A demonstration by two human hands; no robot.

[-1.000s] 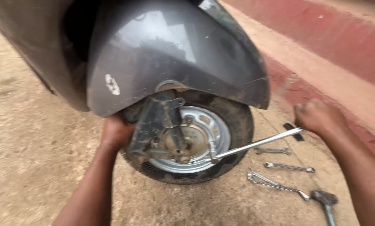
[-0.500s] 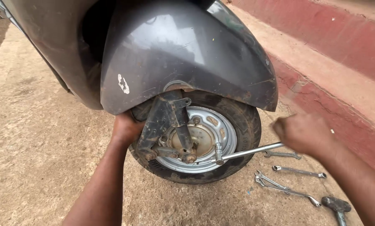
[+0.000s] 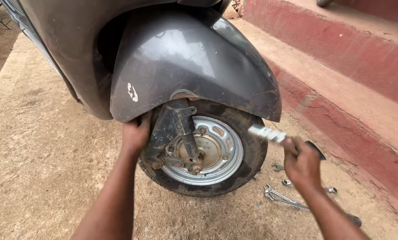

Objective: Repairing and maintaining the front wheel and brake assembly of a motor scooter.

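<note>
A grey scooter's front wheel (image 3: 216, 153) with a silver rim sits under a dark grey mudguard (image 3: 194, 66). My left hand (image 3: 136, 135) grips the tyre's left side beside the fork leg (image 3: 172, 129). My right hand (image 3: 302, 162) is to the right of the tyre, closed around a long silver socket wrench (image 3: 266, 133) whose end points up and left, off the wheel. The axle nut area (image 3: 194, 166) near the hub is uncovered.
Several spanners (image 3: 288, 198) lie on the sandy ground to the right of the wheel. A red-painted step (image 3: 354, 84) runs along the right side. Bare concrete ground (image 3: 43, 155) extends to the left.
My right hand has pulled the socket wrench off the wheel hub and lifted it up to the right of the tyre. My left hand stays on the tyre.
</note>
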